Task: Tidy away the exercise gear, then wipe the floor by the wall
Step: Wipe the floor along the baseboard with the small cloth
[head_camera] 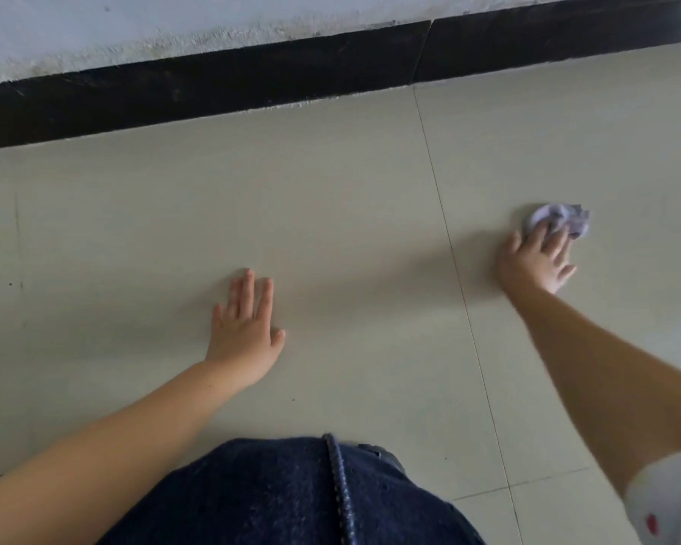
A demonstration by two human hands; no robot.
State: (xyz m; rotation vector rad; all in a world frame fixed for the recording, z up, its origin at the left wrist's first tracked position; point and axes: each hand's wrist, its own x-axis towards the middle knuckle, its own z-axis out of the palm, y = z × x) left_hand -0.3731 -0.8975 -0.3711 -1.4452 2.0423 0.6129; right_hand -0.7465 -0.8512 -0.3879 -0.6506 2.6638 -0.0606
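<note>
A: On the tiled floor [331, 198] by the wall [95, 25], the person crouches, one denim knee [291, 497] in the foreground. No exercise gear is in view anywhere.

B: So the tidying step is probably finished?

A: Judged so, though anything outside the view cannot be checked. The wiping step looks to be in hand. The right hand [535, 261] presses a crumpled pale cloth [563, 222] down onto the tile, fingers spread over it; the cloth lies to the right of the grout line [449, 245], some way out from the black skirting [213, 88].

B: Left hand?

A: The left hand [244, 324] lies flat on the floor, fingers straight, holding nothing. It reads as a brace.

B: What is left?

A: Hard to gauge. The tile shows no clear wet or dry boundary. Small dark specks and a faint scuff remain at far left, and the strip right against the skirting looks dusty, so I judge wiping incomplete.
</note>
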